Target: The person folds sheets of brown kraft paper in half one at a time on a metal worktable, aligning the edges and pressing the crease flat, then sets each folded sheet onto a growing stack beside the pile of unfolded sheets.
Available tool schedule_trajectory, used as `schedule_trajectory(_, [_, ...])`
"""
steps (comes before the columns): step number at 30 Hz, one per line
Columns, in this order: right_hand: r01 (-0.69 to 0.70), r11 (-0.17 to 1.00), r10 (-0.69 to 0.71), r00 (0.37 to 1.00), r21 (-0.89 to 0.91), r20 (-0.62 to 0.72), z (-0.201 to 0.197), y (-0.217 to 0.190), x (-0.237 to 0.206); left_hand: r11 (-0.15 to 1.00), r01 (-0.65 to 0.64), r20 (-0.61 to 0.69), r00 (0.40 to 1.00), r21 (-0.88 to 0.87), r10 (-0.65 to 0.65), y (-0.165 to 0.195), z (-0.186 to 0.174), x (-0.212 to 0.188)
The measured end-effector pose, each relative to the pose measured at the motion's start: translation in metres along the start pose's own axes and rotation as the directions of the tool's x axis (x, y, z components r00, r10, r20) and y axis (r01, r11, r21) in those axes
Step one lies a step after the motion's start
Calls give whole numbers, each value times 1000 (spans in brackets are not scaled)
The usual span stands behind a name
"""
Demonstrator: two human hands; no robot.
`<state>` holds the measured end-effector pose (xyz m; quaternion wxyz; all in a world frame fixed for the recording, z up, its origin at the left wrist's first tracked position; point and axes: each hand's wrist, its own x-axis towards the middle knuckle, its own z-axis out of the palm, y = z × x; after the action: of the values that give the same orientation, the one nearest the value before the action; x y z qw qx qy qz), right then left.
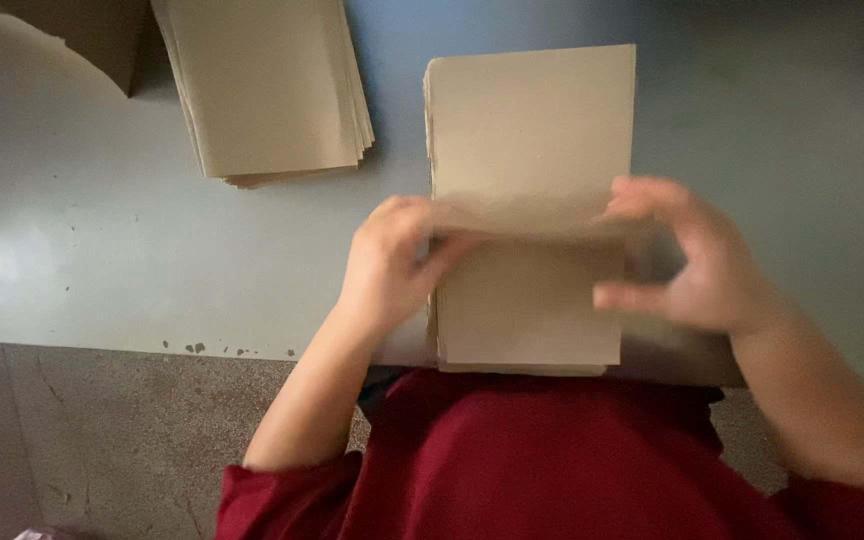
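**A:** What's the biggest thing in front of you?

**B:** You're at a grey-blue table [102, 230] that fills most of the view, with its near edge chipped on your left side. Below that edge you can see a grey concrete floor [102, 440], and your own dark red shirt [542, 460] at the bottom.

**A:** And on the table?

**B:** Two piles of tan paper. One stack of loose sheets [267, 85] sits at the far left, slightly fanned at its edges, well apart from your hands. The other, the paper stack [532, 120] you are working on, lies straight ahead of you, with its near end hanging a little over the table's edge.

**A:** What's going on with that nearer pile?

**B:** Its top sheet [527, 215] is lifted across the middle, blurred, arching over the sheets beneath.

**A:** Your hands?

**B:** Your left hand [387, 265] is at the pile's left edge, fingers curled and pressed onto the raised sheet. Your right hand [697, 260] is at the right edge; thumb and fingers are half spread, with the upper fingertips at the sheet. Blur hides whether you actually pinch it.

**A:** Anything smaller?

**B:** A brown cardboard corner [92, 35] at the far left top.
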<state>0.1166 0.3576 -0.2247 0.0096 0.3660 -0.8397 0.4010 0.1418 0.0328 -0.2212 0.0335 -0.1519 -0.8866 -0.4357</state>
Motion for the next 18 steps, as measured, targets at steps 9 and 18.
schedule_trajectory(9, [-324, 946, 321, 928, 16, -187, 10, -6, 27, 919, 394, -88, 916, 1, -392, 18, 2, 38])
schedule_trajectory(18, [-416, 909, 403, 883, -4, -242, 9, -17, 38, 953, 232, -143, 968, 193, -206, 15, 10, 42])
